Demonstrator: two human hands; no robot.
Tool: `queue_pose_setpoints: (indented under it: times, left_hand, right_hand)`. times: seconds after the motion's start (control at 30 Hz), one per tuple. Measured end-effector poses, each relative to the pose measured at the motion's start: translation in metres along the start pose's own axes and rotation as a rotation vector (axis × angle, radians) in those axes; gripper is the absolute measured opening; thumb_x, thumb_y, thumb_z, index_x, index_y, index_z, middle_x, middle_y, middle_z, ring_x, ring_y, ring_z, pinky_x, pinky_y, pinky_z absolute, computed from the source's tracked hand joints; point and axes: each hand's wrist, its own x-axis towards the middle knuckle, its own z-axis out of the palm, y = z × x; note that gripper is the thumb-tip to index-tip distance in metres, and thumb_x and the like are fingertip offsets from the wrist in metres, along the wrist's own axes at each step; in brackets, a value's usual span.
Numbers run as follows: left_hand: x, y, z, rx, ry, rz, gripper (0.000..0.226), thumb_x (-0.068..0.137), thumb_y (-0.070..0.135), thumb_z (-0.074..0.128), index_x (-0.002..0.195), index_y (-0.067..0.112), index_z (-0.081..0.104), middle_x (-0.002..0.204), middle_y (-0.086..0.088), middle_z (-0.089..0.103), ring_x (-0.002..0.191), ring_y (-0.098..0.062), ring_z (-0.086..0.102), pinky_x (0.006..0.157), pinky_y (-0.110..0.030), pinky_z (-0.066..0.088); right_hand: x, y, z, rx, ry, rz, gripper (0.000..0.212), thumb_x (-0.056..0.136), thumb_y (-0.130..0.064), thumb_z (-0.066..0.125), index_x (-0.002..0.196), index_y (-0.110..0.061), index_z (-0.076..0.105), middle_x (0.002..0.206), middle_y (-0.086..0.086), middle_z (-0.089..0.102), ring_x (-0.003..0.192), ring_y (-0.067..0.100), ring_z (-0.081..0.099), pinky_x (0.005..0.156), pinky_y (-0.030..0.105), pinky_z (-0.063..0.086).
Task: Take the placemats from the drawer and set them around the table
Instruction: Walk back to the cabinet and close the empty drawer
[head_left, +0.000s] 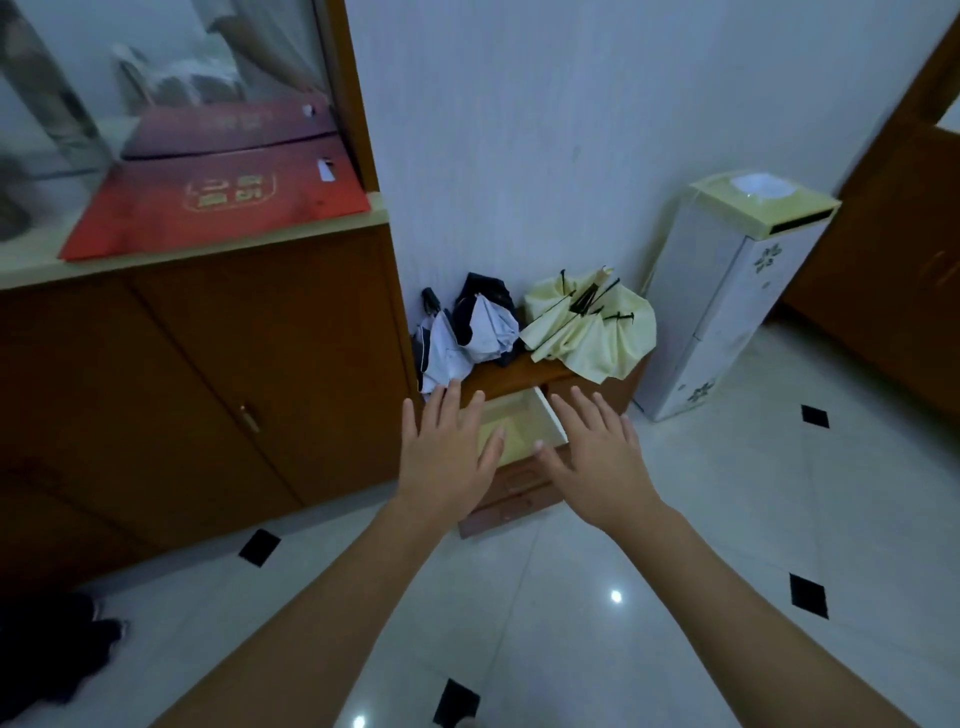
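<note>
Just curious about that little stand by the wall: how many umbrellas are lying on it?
2. A black-and-white umbrella lies on the left of the small wooden stand, beside the cabinet; a pale yellow umbrella lies on its right. Another could be hidden beneath them.

Seen from above, a person's left hand (445, 451) and right hand (597, 457) reach forward side by side, fingers straight and spread, over an open drawer (524, 423) of a small wooden stand. The drawer's pale inside shows between the hands. On top of the stand lie a folded black-and-white umbrella (470, 332) and a pale yellow umbrella (589, 332). A brown wooden cabinet (208, 374) stands to the left; a tall white box (722, 306) leans against the wall on the right.
</note>
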Motion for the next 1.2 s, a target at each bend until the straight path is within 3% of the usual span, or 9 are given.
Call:
queue_pose_setpoints:
  times: [0.33,0.47,0.53,0.63,0.87,1.0,1.2]
  left_hand:
    - [0.019,-0.024,0.042,-0.030,-0.129,-0.176,0.061,0.100,0.054,0.019,0.154,0.024,0.022,0.163,-0.005,0.013,0.150,-0.024,0.010,0.121,-0.048,0.009]
    - [0.019,-0.020,0.069,-0.018,-0.162,-0.247,0.076,0.091,0.061,0.002,0.154,0.025,0.022,0.163,-0.006,0.013,0.149,-0.024,0.011,0.120,-0.048,0.009]
    - [0.022,-0.016,0.087,-0.030,-0.194,-0.264,0.080,0.088,0.062,-0.001,0.154,0.024,0.023,0.163,-0.007,0.014,0.149,-0.025,0.013,0.119,-0.047,0.010]
    - [0.031,-0.010,0.117,-0.052,-0.229,-0.282,0.071,0.093,0.057,0.010,0.154,0.023,0.025,0.163,-0.007,0.015,0.148,-0.025,0.015,0.119,-0.047,0.012]
    - [0.044,-0.021,0.202,-0.041,-0.340,-0.230,0.064,0.100,0.052,0.014,0.154,0.020,0.024,0.162,-0.009,0.017,0.148,-0.025,0.017,0.120,-0.048,0.013]
    - [0.050,-0.037,0.253,-0.077,-0.396,-0.239,0.058,0.103,0.048,0.019,0.155,0.022,0.019,0.163,-0.007,0.012,0.150,-0.023,0.010,0.121,-0.046,0.010]
    - [0.060,-0.068,0.333,-0.073,-0.406,-0.232,0.058,0.103,0.048,0.021,0.155,0.022,0.018,0.164,-0.006,0.010,0.150,-0.024,0.010,0.120,-0.043,0.008]
  right_hand:
    - [0.068,0.015,0.053,0.031,-0.160,-0.105,0.064,0.097,-0.057,0.033,0.152,-0.024,0.027,0.161,0.003,0.021,0.149,0.025,0.012,0.118,0.049,0.012]
    - [0.083,0.035,0.087,0.091,-0.254,-0.132,0.063,0.098,-0.056,0.035,0.152,-0.025,0.026,0.161,0.004,0.019,0.148,0.025,0.012,0.119,0.049,0.010]
    - [0.086,0.050,0.108,0.111,-0.294,-0.122,0.063,0.098,-0.055,0.036,0.152,-0.024,0.027,0.161,0.004,0.020,0.148,0.025,0.012,0.119,0.049,0.009]
    - [0.089,0.073,0.141,0.149,-0.326,-0.085,0.062,0.098,-0.054,0.039,0.151,-0.024,0.031,0.160,0.004,0.022,0.148,0.025,0.014,0.119,0.049,0.011]
    - [0.106,0.120,0.217,0.177,-0.351,0.042,0.065,0.094,-0.059,0.034,0.147,-0.023,0.036,0.154,0.007,0.035,0.143,0.031,0.028,0.114,0.052,0.026]
    - [0.112,0.136,0.264,0.149,-0.382,0.051,0.060,0.098,-0.047,0.044,0.150,-0.020,0.031,0.157,0.007,0.028,0.145,0.030,0.021,0.118,0.049,0.019]
    - [0.124,0.159,0.340,0.131,-0.381,0.077,0.063,0.099,-0.048,0.042,0.153,-0.020,0.026,0.161,0.006,0.020,0.148,0.028,0.016,0.118,0.043,0.015]
